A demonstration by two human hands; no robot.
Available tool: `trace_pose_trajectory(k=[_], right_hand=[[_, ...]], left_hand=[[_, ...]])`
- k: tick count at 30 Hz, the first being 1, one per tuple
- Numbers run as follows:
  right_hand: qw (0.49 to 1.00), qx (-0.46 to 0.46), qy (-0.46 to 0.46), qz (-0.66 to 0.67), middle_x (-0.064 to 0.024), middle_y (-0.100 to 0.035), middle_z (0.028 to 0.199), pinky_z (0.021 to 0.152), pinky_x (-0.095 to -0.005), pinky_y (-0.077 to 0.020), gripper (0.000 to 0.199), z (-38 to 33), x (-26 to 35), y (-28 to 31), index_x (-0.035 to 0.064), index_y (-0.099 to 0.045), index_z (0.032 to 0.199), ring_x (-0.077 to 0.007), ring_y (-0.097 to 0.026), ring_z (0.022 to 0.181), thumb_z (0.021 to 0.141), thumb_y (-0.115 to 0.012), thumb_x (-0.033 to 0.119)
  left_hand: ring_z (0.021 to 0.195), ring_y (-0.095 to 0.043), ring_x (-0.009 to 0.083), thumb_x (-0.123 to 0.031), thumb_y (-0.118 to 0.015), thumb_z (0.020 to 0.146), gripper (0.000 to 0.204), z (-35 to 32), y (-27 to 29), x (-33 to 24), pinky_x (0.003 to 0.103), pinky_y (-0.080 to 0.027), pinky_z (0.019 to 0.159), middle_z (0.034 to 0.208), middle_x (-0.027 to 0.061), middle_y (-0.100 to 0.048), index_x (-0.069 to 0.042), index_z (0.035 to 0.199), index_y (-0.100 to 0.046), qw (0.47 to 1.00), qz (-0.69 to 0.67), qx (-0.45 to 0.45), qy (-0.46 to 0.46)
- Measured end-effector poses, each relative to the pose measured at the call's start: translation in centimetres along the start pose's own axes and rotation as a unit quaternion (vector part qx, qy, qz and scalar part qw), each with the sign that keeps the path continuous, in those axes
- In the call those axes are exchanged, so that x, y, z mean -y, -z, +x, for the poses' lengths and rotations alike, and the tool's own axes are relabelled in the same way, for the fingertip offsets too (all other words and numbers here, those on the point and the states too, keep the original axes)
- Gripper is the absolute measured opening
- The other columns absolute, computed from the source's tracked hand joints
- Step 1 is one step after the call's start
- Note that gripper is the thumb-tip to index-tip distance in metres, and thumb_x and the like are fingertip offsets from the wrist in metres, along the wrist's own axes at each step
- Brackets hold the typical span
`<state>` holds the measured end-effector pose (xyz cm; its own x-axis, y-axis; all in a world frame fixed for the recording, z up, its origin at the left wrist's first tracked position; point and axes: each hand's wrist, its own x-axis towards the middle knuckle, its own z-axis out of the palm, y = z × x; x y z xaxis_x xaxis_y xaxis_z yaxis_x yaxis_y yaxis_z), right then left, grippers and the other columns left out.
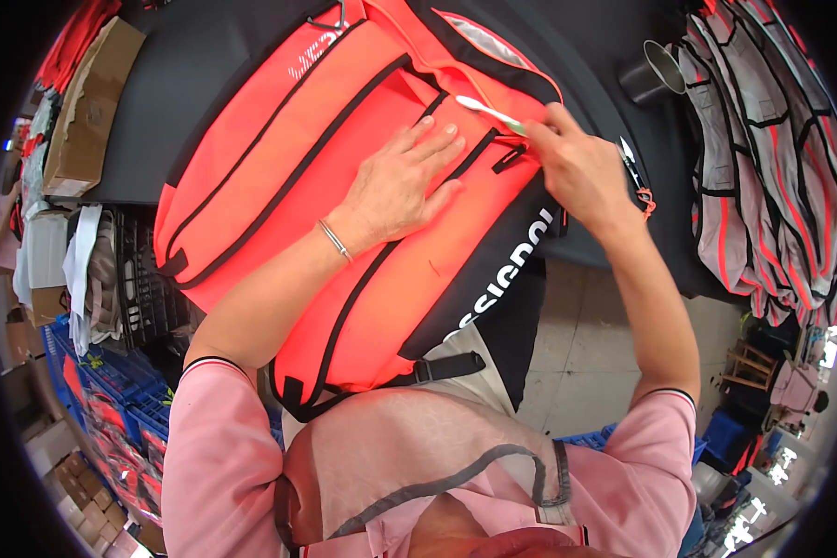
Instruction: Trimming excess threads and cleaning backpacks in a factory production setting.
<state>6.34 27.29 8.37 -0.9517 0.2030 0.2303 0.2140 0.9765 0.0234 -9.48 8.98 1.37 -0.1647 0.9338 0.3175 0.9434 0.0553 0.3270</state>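
While our left hand (402,184) lies flat and released on the orange bag (344,214) across the table (186,84), our right fingers (551,139) clench a toothbrush (489,113) at the far zipper, where we judge hard strokes could snag the black trim.

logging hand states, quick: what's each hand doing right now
Left hand: open, flat on the orange backpack, holding nothing.
Right hand: closed on a toothbrush, its bristle end over the backpack.

just one head cam, looking steeply down, close over the black table (205,84), facing its far edge
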Motion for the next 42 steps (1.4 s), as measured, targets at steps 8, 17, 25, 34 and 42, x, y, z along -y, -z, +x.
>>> trace_pose_trajectory(k=[8,17,25,34,42], right_hand=[[0.996,0.001,-0.074,0.052,-0.0061,-0.056,0.098,0.060,-0.0425,-0.0522,0.015,-0.6,0.1,-1.5,0.0084,-0.062,0.102,-0.0301,-0.064,0.070,0.088,-0.057,0.008],[0.967,-0.126,-0.071,0.210,-0.0115,-0.059,0.089,0.064,-0.0347,-0.0483,0.015,3.5,1.5,2.5,0.0004,-0.069,0.102,-0.0274,-0.063,0.073,0.088,-0.064,0.002],[0.996,-0.065,0.040,0.045,-0.0133,-0.054,0.096,0.056,-0.0425,-0.0536,0.014,11.1,4.5,-5.0,-0.0013,-0.062,0.098,-0.0312,-0.066,0.065,0.086,-0.057,0.003],[0.998,-0.006,0.060,-0.006,-0.0140,-0.054,0.097,0.053,-0.0418,-0.0541,0.005,12.1,7.1,-3.3,-0.0022,-0.057,0.086,-0.0310,-0.065,0.058,0.085,-0.057,0.003],[0.997,0.003,0.082,0.011,-0.0096,-0.053,0.096,0.055,-0.0423,-0.0512,0.009,11.4,4.9,-2.9,0.0015,-0.056,0.093,-0.0307,-0.064,0.064,0.085,-0.056,0.004]], left_hand=[[0.136,-0.039,0.0354,-0.032,-0.065,0.089,0.054,5.8,6.6,4.8,0.051,-0.037,0.108,0.145,0.0042,-0.048,-0.019,0.140,-0.051,0.929,0.341,-0.132,-0.054],[0.137,-0.038,0.0360,-0.042,-0.056,0.095,0.049,-0.9,4.2,11.8,0.051,-0.034,0.111,0.148,-0.0004,-0.046,-0.021,0.139,-0.052,0.990,0.126,-0.024,0.056],[0.136,-0.038,0.0349,-0.043,-0.056,0.094,0.049,-0.8,3.9,11.5,0.052,-0.033,0.112,0.146,-0.0005,-0.048,-0.024,0.139,-0.053,0.991,0.111,-0.040,0.065],[0.135,-0.039,0.0349,-0.037,-0.059,0.093,0.047,-1.2,4.4,11.0,0.049,-0.031,0.114,0.145,0.0008,-0.049,-0.022,0.138,-0.054,0.989,0.112,-0.045,0.087],[0.136,-0.038,0.0341,-0.038,-0.058,0.094,0.046,-1.3,3.8,11.6,0.047,-0.032,0.113,0.145,0.0009,-0.049,-0.022,0.137,-0.054,0.989,0.116,-0.051,0.080]])
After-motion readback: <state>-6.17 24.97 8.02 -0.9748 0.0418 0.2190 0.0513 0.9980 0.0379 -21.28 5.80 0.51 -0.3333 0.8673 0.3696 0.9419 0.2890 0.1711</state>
